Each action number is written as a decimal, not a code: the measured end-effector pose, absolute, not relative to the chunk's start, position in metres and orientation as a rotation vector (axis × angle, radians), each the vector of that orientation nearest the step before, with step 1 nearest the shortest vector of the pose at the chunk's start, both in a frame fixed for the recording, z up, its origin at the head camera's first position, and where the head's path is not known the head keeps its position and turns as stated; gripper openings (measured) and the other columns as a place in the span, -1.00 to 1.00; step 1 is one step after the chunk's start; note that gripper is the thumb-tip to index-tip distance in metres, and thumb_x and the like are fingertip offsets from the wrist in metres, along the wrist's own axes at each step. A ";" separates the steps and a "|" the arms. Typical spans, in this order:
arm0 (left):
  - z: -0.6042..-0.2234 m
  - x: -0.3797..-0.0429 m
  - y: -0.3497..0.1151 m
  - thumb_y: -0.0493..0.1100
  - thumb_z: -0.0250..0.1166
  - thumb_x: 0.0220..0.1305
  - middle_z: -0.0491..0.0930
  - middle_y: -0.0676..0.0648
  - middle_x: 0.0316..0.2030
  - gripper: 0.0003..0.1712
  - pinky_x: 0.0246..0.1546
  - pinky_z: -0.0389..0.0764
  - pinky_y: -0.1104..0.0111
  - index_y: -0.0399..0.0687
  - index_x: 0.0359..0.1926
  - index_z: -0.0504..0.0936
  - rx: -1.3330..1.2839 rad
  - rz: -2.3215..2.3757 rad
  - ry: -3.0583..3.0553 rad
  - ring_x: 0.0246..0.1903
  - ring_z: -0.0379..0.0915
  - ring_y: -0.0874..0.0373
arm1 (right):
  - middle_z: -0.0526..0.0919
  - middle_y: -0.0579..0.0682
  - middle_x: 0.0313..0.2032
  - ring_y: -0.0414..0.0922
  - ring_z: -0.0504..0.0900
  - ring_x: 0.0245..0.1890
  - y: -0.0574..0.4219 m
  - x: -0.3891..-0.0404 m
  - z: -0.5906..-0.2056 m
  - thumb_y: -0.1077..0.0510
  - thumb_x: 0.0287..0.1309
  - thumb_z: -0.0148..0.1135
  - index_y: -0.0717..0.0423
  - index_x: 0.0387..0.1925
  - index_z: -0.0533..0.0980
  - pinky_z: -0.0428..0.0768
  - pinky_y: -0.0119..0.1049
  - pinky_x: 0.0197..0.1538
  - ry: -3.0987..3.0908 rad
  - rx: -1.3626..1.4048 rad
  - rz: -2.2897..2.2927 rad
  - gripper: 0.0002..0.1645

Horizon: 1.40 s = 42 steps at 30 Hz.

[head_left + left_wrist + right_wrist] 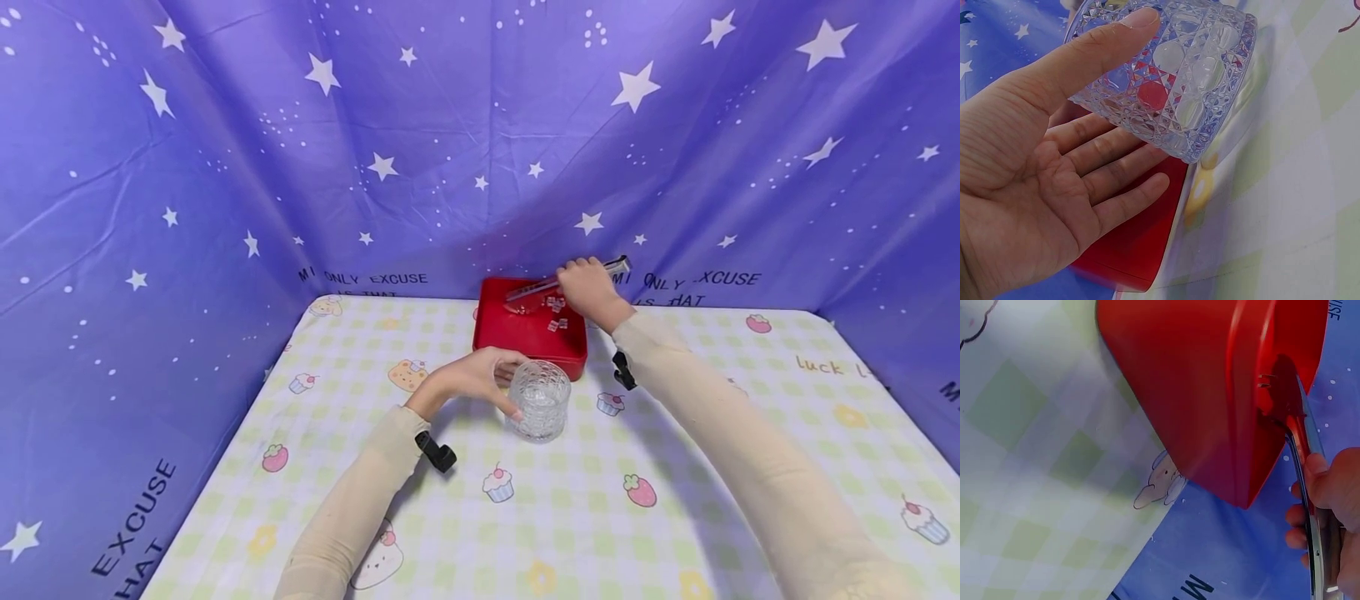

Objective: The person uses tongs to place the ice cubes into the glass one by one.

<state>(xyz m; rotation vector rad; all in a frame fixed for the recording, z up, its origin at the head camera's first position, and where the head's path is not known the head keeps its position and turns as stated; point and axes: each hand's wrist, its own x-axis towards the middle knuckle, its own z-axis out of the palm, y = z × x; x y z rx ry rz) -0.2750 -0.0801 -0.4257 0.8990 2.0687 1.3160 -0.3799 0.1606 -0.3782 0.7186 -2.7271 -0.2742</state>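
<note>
A clear cut-pattern glass (542,402) stands upright on the tablecloth. My left hand (480,377) is at its left side, thumb along the near side of the glass and fingers toward the back. In the left wrist view the thumb (1104,50) lies across the glass (1172,75), while the fingers stay fairly straight and partly pass behind it. My right hand (591,290) grips metal tongs (619,266), and their front end reaches into a red tray (504,333). Several small clear cubes (556,303) lie in the tray. The right wrist view shows the tongs (1297,440) over the tray's rim.
A checked tablecloth (360,492) printed with cupcakes and strawberries covers the table. The tray sits near the table's back edge, just behind the glass. Purple cloth (450,125) with white stars hangs behind and on both sides. A black strap (436,452) circles the left wrist.
</note>
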 end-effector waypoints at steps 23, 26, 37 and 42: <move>-0.427 -0.276 -0.080 -0.40 0.63 -0.11 0.64 -0.21 0.17 -0.16 0.27 0.61 0.34 -0.24 0.27 0.53 0.894 1.319 2.057 0.17 0.59 0.02 | 0.73 0.27 -0.27 0.21 0.69 -0.22 0.164 -0.378 -0.386 0.22 0.32 0.20 0.33 -0.23 0.60 0.66 0.07 -0.06 -2.680 0.680 -0.232 -0.80; -0.427 -0.276 -0.080 -0.41 0.63 -0.11 0.64 -0.21 0.17 -0.16 0.26 0.61 0.34 -0.24 0.27 0.53 0.892 1.321 2.055 0.16 0.59 0.02 | 0.73 0.27 -0.29 0.20 0.68 -0.25 0.167 -0.375 -0.383 0.19 0.33 0.21 0.33 -0.24 0.59 0.66 0.06 -0.11 -2.645 0.671 -0.205 -0.79; -0.427 -0.276 -0.079 -0.40 0.64 -0.12 0.63 -0.20 0.20 -0.14 0.25 0.61 0.36 -0.24 0.28 0.53 0.869 1.306 2.074 0.19 0.58 0.01 | 0.67 0.27 -0.39 0.22 0.66 -0.34 0.180 -0.358 -0.361 0.25 0.29 0.23 0.34 -0.31 0.49 0.65 0.06 -0.27 -2.525 0.630 -0.106 -0.83; -0.426 -0.275 -0.079 -0.39 0.64 -0.12 0.63 -0.19 0.19 -0.15 0.26 0.60 0.35 -0.23 0.28 0.53 0.876 1.305 2.074 0.20 0.58 0.01 | 0.59 0.25 -0.48 0.22 0.58 -0.46 0.191 -0.350 -0.348 0.28 0.29 0.19 0.32 -0.35 0.44 0.55 0.03 -0.42 -2.469 0.618 0.004 -0.85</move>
